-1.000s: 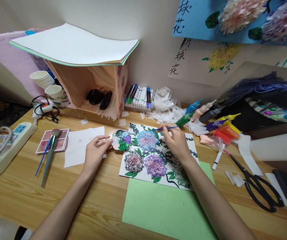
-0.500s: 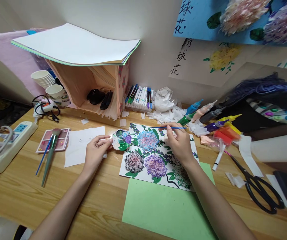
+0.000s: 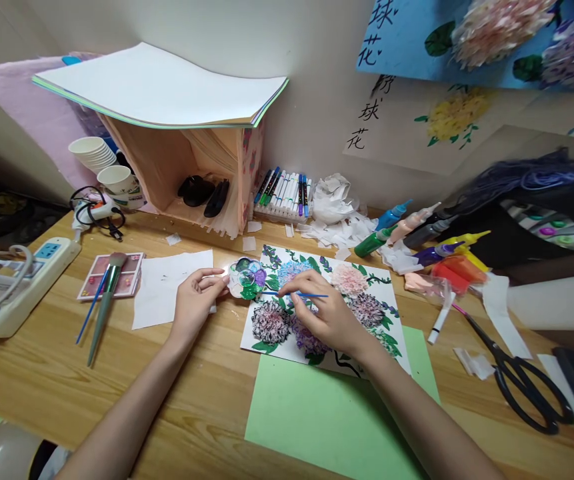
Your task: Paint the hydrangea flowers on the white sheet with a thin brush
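Observation:
My left hand (image 3: 199,300) pinches the edge of a small flower-shaped paint palette (image 3: 239,283), whose wells hold green, purple and dark paint. In my right hand (image 3: 319,310) is a thin blue paintbrush (image 3: 311,295), held near level with its tip at the palette's right side. Under the right hand lies a white board (image 3: 247,340) bearing raised, textured flowers in pink, blue, purple and black, with painted green leaves. Part of the blue flower and the purple one are hidden by that hand. A light green sheet (image 3: 311,413) lies beneath the board.
Left of the palette are a white paper (image 3: 159,300), a large makeup-style brush (image 3: 104,307) and a power strip (image 3: 31,293). Markers (image 3: 284,190), crumpled tissue (image 3: 334,200) and paint bottles (image 3: 374,241) line the back. Black scissors (image 3: 521,383) lie at right.
My right hand has moved left and down with the paintbrush, from the board's upper part to the palette. The pink flower is now uncovered. My left hand keeps its hold on the palette.

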The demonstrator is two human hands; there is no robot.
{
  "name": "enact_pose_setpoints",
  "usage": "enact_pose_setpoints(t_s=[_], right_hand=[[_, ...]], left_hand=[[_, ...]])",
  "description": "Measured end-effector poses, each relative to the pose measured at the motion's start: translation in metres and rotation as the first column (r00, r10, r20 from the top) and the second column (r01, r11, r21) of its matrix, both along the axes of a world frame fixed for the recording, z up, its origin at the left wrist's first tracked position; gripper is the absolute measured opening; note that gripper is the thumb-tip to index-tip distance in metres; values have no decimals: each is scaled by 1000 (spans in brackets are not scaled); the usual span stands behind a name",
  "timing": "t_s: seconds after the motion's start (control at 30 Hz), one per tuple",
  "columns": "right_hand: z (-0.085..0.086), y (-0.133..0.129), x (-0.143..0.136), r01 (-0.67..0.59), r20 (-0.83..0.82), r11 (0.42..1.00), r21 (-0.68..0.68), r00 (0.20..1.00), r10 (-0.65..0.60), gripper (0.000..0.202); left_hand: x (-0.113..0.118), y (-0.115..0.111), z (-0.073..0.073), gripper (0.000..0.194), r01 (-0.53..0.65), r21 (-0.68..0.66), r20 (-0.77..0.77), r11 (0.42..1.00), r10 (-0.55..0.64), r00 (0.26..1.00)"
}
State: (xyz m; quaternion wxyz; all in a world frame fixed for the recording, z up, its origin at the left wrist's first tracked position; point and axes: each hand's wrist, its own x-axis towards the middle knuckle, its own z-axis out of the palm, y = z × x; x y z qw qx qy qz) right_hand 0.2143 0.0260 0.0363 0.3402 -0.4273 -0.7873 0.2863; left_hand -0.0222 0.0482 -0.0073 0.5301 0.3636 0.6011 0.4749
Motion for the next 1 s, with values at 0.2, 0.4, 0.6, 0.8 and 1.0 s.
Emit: enact_pose_setpoints(t_s=[0.2, 0.4, 0.6, 0.8, 1.0], right_hand=[[8, 6, 22, 192, -84, 973, 125, 980, -183, 20], [17, 24, 70, 524, -172, 832, 180, 850, -498, 21], [25, 26, 100, 599, -216, 790, 129, 794, -568, 15], [16, 12, 115, 562, -125, 827, 22, 822, -555, 14], [9, -9, 138, 533, -34, 846, 13, 846, -532, 19]], left_hand=[[0, -1, -1, 43, -9, -12, -11, 1000, 9, 1000], [0, 1, -3, 45, -15, -15, 1, 1000, 15, 1000], [2, 2, -4, 46, -10, -11, -7, 1000, 10, 1000], [8, -3, 7, 51, -16, -20, -4, 1000, 16, 1000], [29, -13, 18, 49, -18, 15, -16, 1000, 18, 1000]])
